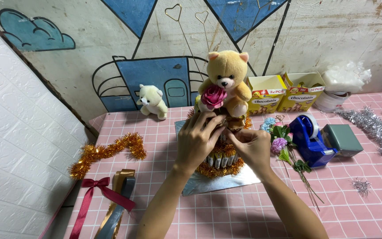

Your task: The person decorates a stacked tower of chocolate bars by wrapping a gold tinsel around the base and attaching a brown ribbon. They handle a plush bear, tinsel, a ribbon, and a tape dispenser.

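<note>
Both hands are on the snack tower (pixel 219 161) sitting on a silver board (pixel 213 182) mid-bench: the left hand (pixel 195 141) is curled loosely over its front with fingers spread, and the right hand (pixel 254 146) pinches something small against its side, can't tell what. A tan teddy bear (pixel 227 79) holding a pink rose (pixel 213 96) sits on top, with gold tinsel (pixel 107 152) left and a blue tape dispenser (pixel 310 137) right on the pink checked bench (pixel 244 212).
</note>
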